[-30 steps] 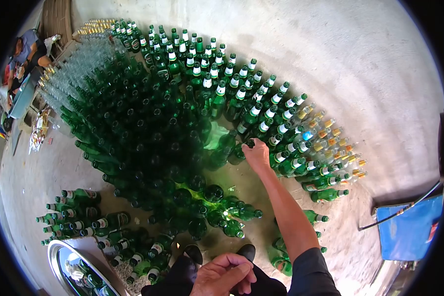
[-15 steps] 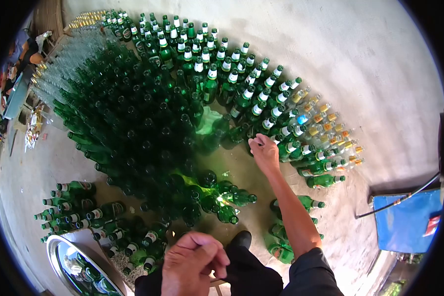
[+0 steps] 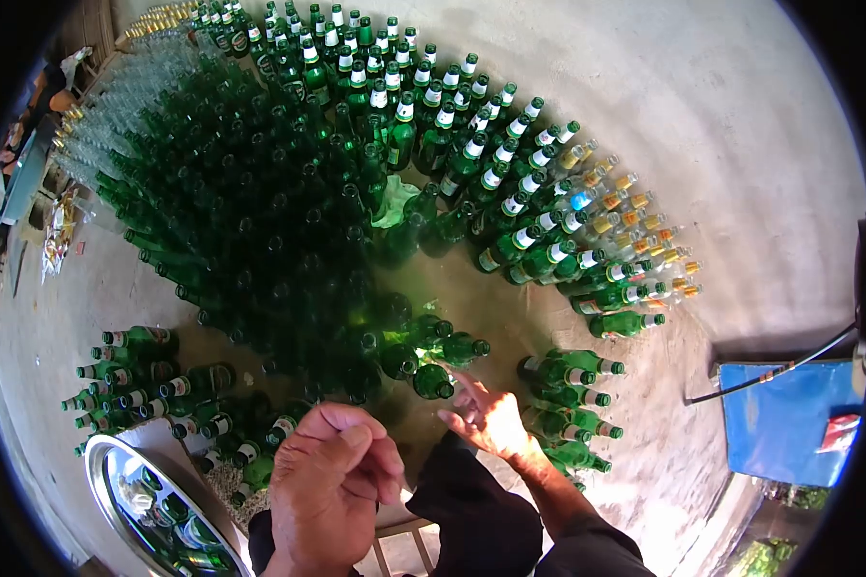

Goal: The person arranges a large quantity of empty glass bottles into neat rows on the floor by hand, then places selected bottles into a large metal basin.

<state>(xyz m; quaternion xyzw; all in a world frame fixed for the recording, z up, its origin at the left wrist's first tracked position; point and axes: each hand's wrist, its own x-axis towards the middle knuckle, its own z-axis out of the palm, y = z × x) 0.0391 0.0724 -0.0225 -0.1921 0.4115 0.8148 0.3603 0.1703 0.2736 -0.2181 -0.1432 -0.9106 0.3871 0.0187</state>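
Right hand point(image 3: 491, 421): fingers spread apart, nothing between them. Index finger extends forward toward a green bottle point(image 3: 433, 383); its tip sits right at the bottle's near side, contact cannot be confirmed.

Left hand point(image 3: 319, 476): held up nearest the camera, left of the right fingers. Fingers curled in, thumb laid against them; no object seen in the curl, though its inside is hidden.

Bottle positions, taken from the fingers:
- Just past the right fingertips, a small cluster of green bottles, the one above included.
- Ahead and to the left of both hands, a dense mass of dark green bottles point(image 3: 250, 212), individual bases hard to separate.
- Well ahead of the right fingers, rows of bottles with white neck labels point(image 3: 471, 159); to the right of these, clear bottles with orange-gold necks point(image 3: 630, 226).
- Just right of the right hand, a short group of green bottles point(image 3: 568, 396).
- Left of the left fingers, another green group point(image 3: 144, 375).

Beyond the left hand's outer side: a silver rim point(image 3: 103, 489) with green bottles visible inside it. Far right of the right fingers: a blue panel point(image 3: 775, 418).
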